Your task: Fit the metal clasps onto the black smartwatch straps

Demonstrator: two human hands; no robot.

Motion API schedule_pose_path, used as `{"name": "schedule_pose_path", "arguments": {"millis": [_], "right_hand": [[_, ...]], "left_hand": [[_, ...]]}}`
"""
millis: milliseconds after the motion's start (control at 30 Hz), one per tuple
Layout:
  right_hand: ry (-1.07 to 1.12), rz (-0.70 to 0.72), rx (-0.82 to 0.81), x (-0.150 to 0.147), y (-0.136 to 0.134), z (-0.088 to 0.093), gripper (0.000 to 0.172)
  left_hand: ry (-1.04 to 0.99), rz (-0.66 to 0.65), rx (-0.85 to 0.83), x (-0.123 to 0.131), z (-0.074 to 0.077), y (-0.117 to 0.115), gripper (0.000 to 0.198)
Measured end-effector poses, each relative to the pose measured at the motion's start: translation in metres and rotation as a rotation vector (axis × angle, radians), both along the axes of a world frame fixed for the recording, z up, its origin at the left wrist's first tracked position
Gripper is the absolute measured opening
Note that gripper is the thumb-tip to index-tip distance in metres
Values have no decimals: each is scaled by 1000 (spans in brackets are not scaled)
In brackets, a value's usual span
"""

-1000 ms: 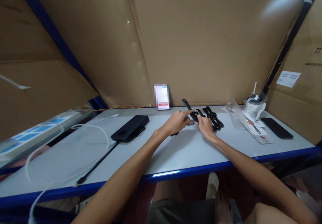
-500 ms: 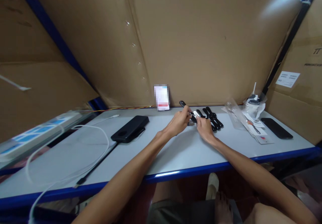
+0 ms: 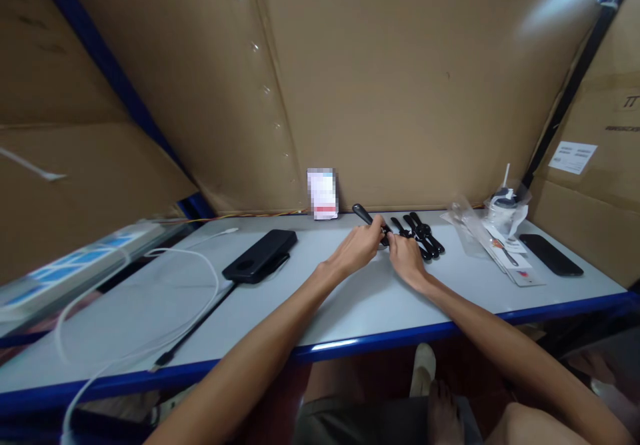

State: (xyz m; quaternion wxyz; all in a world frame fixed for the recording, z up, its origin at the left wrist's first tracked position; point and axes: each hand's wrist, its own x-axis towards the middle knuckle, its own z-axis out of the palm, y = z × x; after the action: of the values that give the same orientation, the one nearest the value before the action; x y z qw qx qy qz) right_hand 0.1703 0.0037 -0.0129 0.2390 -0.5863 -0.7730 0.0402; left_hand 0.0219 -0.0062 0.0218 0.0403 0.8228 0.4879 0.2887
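My left hand [image 3: 367, 239] is closed around a black-handled tool [image 3: 362, 214], whose rounded handle end sticks out up and to the left. My right hand [image 3: 406, 255] is closed too, its fingertips meeting the left at the tool's other end. That end lies mostly behind my fingers, so its exact kind does not show. Just right of my hands lie several similar black-handled tools [image 3: 424, 233], side by side on the white tabletop [image 3: 350, 305].
A phone [image 3: 324, 195] leans on the cardboard wall. A black power bank [image 3: 260, 255], white cable [image 3: 213, 268] and power strip [image 3: 75, 268] lie left. Clear packaging with printed cards [image 3: 509, 258], a bagged cup [image 3: 502, 210] and a dark phone [image 3: 551, 254] are right.
My hands have drawn closer together around the tool. The shiny metal part visible between them before is now covered, and the handle end has tipped slightly left and down.
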Motion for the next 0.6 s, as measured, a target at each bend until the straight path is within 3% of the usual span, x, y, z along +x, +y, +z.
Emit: {"name": "schedule_pose_path", "arguments": {"millis": [267,600], "right_hand": [[-16,-17,-6,-1,1,0,53],[52,35,16,1,6,-4,52]], "left_hand": [[-175,75,10,5,-5,6,9],[115,88,93,2,-7,3,15]]}}
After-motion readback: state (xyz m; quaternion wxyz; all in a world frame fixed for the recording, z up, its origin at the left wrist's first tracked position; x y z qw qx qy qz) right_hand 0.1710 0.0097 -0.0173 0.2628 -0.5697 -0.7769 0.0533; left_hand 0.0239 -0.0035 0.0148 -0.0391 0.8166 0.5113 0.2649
